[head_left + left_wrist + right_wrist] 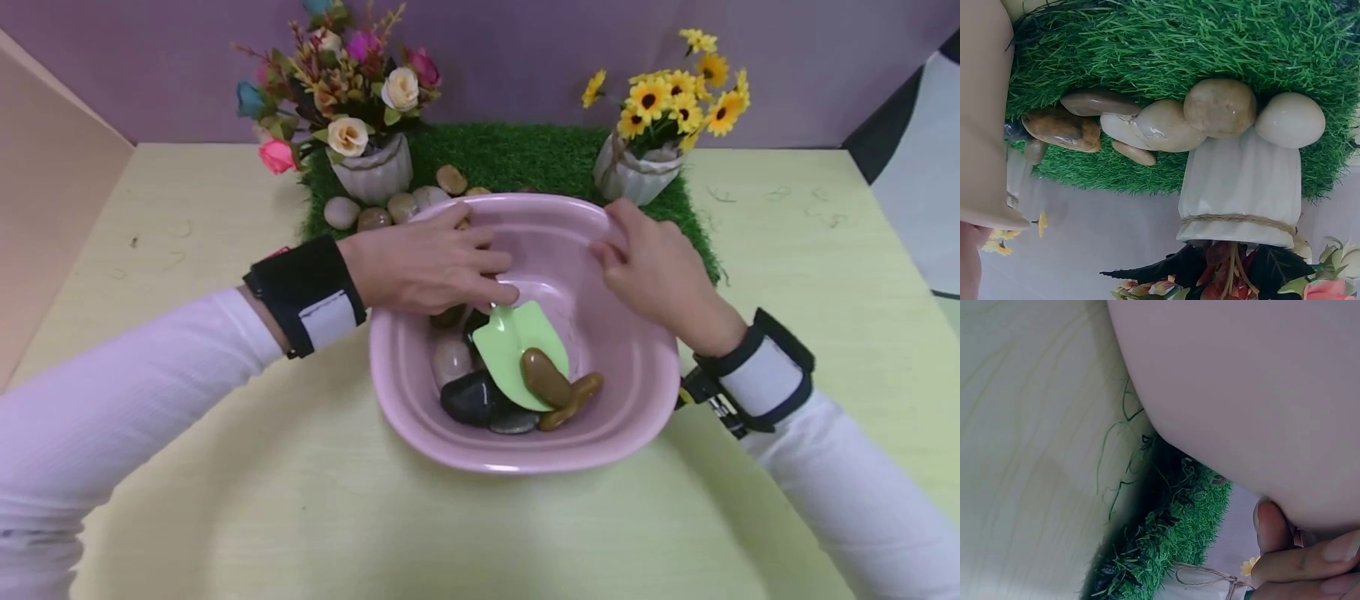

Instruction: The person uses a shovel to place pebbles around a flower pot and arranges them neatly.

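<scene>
A pink basin (pixel 645 392) holds several dark, brown and pale stones gathered on its near and left side. It appears tilted toward the person. Among them lies a green trowel (pixel 513 333), with a brown stone (pixel 546 379) on its blade. My left hand (pixel 438 262) reaches over the basin's left rim, its curled fingers around the trowel's handle, which they mostly hide. At the far right rim, my right hand (pixel 663 271) grips the basin, thumb inside. In the right wrist view, its fingers (pixel 1297 565) are beside the basin's outer wall (pixel 1241 394).
Behind the basin lies a green turf mat (pixel 510 158). A pot of mixed flowers (pixel 372 171) stands at its left and a pot of yellow flowers (pixel 637 171) at its right. Smooth stones (pixel 1219 107) line the mat near the left pot. A pale wooden table (pixel 300 500) lies underneath.
</scene>
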`<state>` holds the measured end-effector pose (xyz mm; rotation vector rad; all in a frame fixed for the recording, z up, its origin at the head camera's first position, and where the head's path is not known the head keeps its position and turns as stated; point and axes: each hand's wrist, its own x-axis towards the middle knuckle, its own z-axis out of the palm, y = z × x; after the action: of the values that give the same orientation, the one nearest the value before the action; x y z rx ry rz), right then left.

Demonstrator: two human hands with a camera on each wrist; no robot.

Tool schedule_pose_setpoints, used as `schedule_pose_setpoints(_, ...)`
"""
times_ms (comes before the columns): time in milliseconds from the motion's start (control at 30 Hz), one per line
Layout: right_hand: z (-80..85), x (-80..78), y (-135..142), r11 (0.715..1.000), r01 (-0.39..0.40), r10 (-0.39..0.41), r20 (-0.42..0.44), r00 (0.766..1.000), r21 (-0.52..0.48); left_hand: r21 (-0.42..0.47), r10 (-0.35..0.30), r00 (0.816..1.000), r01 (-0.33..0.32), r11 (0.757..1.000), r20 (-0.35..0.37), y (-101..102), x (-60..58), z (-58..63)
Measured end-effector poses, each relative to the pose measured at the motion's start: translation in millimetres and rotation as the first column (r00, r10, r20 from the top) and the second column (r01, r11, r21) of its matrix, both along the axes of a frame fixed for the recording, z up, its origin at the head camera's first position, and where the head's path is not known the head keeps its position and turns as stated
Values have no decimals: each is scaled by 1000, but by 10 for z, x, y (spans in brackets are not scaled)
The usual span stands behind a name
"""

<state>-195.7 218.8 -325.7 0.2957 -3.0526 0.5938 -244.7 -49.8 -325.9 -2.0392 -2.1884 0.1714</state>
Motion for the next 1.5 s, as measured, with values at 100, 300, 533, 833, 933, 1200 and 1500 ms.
schedule_pose_setpoints(100,2,1,9,1000,3,-3,0,1000,3,12,6,1000,-6,1000,-21,15,5,-10)
schedule_pose_setpoints(300,-10,0,22,1000,9,-9,36,999,-12,18,-7,997,9,1000,-78,46,28,-42)
schedule_pose_setpoints(533,-35,-10,-2,1000,-11,11,17,1000,3,-73,79,997,-80,994,-13,51,148,7)
schedule_pose_setpoints(833,-6,7,-15,1000,-6,6,4,1000,9,-83,203,979,-204,975,-23,86,314,-4)
schedule_pose_setpoints(933,-9,2,-19,1000,-9,9,2,1000,7,-122,258,962,-248,961,84,103,289,-27)
schedule_pose_setpoints(1200,-6,-5,1,1000,-2,2,6,1000,0,-124,286,935,-264,956,210,129,227,-75)
schedule_pose_setpoints(1500,-4,-11,2,1000,-10,10,14,1000,-5,-130,270,909,-240,962,318,119,217,-87)
